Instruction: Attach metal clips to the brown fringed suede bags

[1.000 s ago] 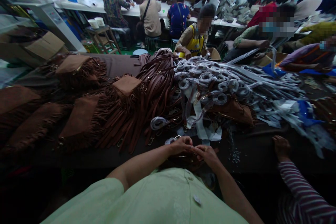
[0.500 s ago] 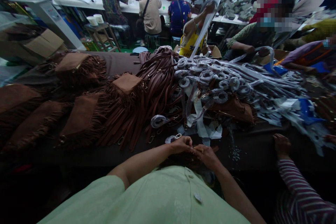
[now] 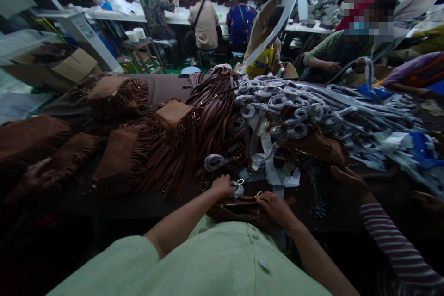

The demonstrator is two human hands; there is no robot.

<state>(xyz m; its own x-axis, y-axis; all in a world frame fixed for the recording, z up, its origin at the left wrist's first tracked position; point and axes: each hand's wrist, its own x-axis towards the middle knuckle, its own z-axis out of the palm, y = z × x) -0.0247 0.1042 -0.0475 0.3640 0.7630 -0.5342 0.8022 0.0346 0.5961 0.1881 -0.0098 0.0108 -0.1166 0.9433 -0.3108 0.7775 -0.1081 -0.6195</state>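
Note:
My left hand [image 3: 224, 186] is curled at a plastic-wrapped strap [image 3: 238, 190] with a gold clasp [image 3: 239, 182]; the fingertips are partly hidden. My right hand [image 3: 275, 206] pinches the upper edge of a brown bag [image 3: 239, 212], beside a small gold ring [image 3: 258, 194]. The bag lies against my body at the table edge, its lower part hidden. Just beyond my hands is another coiled, wrapped strap [image 3: 214, 162], among loose brown straps [image 3: 211, 115] and white wrapping strips [image 3: 274, 171].
Fringed brown bags [image 3: 118, 152] lie to the left, where another person's hand [image 3: 36, 173] touches one. Wrapped straps [image 3: 305, 97] are heaped at right. A striped-sleeved co-worker's hand [image 3: 348, 180] reaches a brown bag [image 3: 321, 148]. Several people work across the table.
My left hand has left the bag's edge and moved left to the wrapped strap. My right hand stays at the bag. A co-worker's hand has appeared at left; the striped-sleeved arm has reached inward.

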